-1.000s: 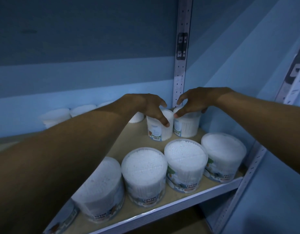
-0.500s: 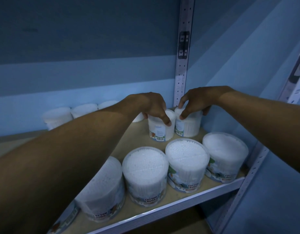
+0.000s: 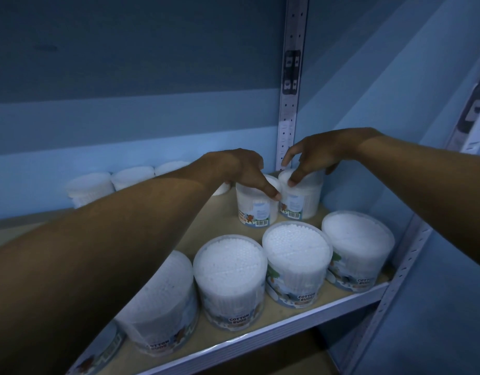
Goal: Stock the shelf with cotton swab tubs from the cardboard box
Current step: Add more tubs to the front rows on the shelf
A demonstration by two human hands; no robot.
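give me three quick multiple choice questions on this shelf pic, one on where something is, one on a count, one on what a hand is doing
1. Where do the two tubs under the hands stand?
A. at the shelf's front edge
B. near the back, by the metal upright
C. on the floor

2. How many tubs in the front row show their whole lid?
A. three
B. one
C. six

3. What is the left hand doing?
A. hanging idle
B. holding a box
C. gripping a tub's top

Answers:
1 B: left tub and right tub stand beside the upright.
2 A: three full lids, e.g..
3 C: the left hand curls over the left tub; the right hand touches the other.
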